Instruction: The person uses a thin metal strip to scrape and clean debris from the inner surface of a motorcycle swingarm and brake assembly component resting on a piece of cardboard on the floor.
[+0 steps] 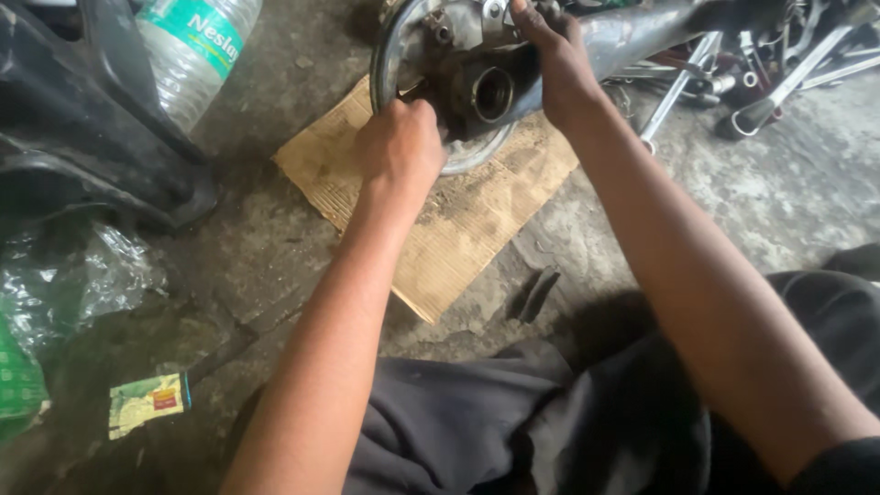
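While my left hand (401,147) is closed on the round grey metal hub assembly (467,92) lying on flattened brown cardboard (458,229), my right hand (557,64) clasps its upper side, long axis running right.

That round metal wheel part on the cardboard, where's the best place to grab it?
Probably by the rim of the round metal wheel part, from its left and top. It stands on edge on the cardboard, so the rim is free there; the left hand and right hand already grip those sides.
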